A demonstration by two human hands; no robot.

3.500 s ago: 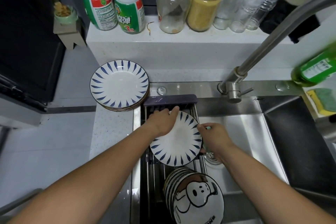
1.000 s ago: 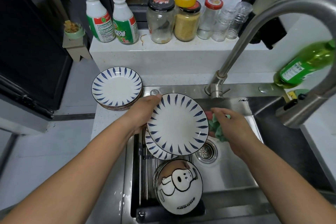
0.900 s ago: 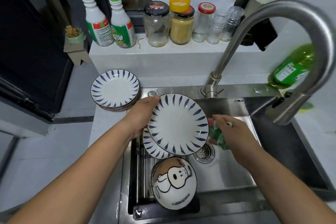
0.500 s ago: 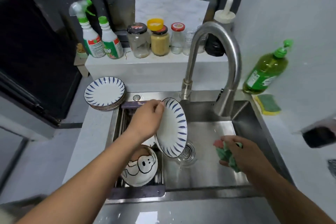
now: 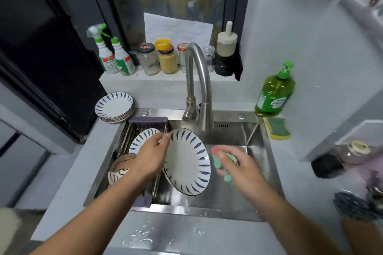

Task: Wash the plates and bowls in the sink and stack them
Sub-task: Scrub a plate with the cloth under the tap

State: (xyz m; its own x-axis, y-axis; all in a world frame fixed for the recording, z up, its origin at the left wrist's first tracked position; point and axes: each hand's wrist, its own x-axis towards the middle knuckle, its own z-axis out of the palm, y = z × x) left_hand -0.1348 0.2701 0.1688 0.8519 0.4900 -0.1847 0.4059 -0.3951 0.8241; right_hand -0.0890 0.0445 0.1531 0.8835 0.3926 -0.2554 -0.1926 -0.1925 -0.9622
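My left hand grips the left rim of a white plate with blue dashes, held tilted over the steel sink. My right hand is closed on a green and pink cloth, just right of the plate's rim. Another blue-dash plate lies on the drying rack at the sink's left. A bowl with a cartoon dog sits in front of it, partly hidden by my left wrist. A stack of the same plates rests on the counter at the back left.
The curved faucet rises behind the sink. A green soap bottle and a yellow-green sponge sit at the right. Spray bottles and jars line the ledge. Water drops lie on the front counter.
My left hand lifted a plate off the rack and tilted it over the basin. My right hand, with the cloth, has come back up beside the plate's rim. The camera pulled back.
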